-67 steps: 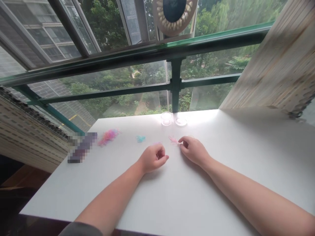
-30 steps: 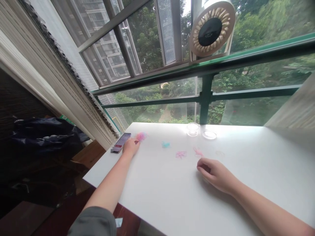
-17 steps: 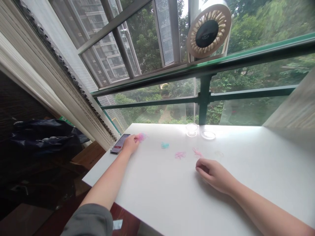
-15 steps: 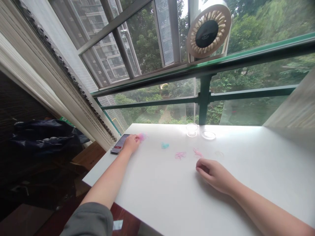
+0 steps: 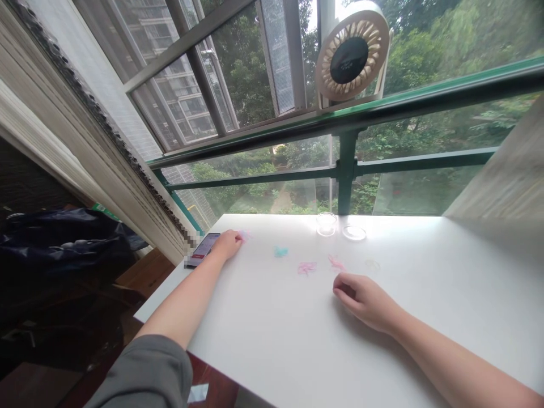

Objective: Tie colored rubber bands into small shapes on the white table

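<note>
At the table's far left, my left hand (image 5: 230,243) is closed with its fingertips down at a small lavender-pink pile (image 5: 245,235). What is between those fingers is hidden. My right hand (image 5: 361,297) rests on the white table, fingers loosely curled in, with nothing visible in the gap by the thumb. Just beyond it lies a pink cluster of thin strands (image 5: 336,262), like small elastic bands. A purple-pink cluster (image 5: 306,268) and a turquoise cluster (image 5: 281,251) sit between the hands. A pale, faint cluster (image 5: 373,264) lies to the right.
Two clear round dishes or lids (image 5: 326,224) (image 5: 354,232) stand near the table's back edge. A phone (image 5: 203,250) lies beside my left wrist. Behind the white table (image 5: 272,328) run a green railing (image 5: 255,180) and windows, with a round fan (image 5: 352,56) above.
The view has shifted slightly, so everything sits a little further left. Less of the colourful pile shows beside my left fingers. My right hand keeps its curled pose on the table.
</note>
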The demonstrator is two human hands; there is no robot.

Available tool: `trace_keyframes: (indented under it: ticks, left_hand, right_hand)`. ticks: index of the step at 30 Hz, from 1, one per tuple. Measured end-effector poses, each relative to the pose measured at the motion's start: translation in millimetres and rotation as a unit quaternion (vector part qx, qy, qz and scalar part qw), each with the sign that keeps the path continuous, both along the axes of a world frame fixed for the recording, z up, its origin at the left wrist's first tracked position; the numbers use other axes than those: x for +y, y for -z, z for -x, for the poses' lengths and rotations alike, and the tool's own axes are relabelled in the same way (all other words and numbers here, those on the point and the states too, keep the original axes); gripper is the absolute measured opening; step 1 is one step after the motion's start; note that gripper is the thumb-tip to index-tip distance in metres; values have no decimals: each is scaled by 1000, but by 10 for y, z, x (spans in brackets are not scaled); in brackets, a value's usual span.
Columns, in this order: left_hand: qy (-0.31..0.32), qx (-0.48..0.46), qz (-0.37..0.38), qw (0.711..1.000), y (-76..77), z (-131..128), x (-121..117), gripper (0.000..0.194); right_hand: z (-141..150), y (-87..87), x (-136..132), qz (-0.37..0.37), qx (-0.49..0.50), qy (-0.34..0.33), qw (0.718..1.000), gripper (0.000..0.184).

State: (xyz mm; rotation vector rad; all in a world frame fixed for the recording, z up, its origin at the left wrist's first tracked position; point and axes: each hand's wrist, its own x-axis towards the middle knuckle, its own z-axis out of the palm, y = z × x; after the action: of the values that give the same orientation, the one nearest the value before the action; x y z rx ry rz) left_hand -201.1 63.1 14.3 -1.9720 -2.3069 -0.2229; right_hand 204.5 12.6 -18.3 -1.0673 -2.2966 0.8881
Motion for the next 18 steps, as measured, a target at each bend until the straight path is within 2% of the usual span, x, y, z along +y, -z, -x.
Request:
trace_keyframes:
  ticks: [10, 18]
  left_hand:
    - [-4, -14, 32, 999, -68, -3, -69, 26]
    - [-20, -30, 25, 999, -71, 10, -94, 21]
  right_hand:
    - [-5, -4, 2, -1, -2, -3, 1000, 14]
    - [-2, -6, 1, 0, -6, -4, 1000, 13]
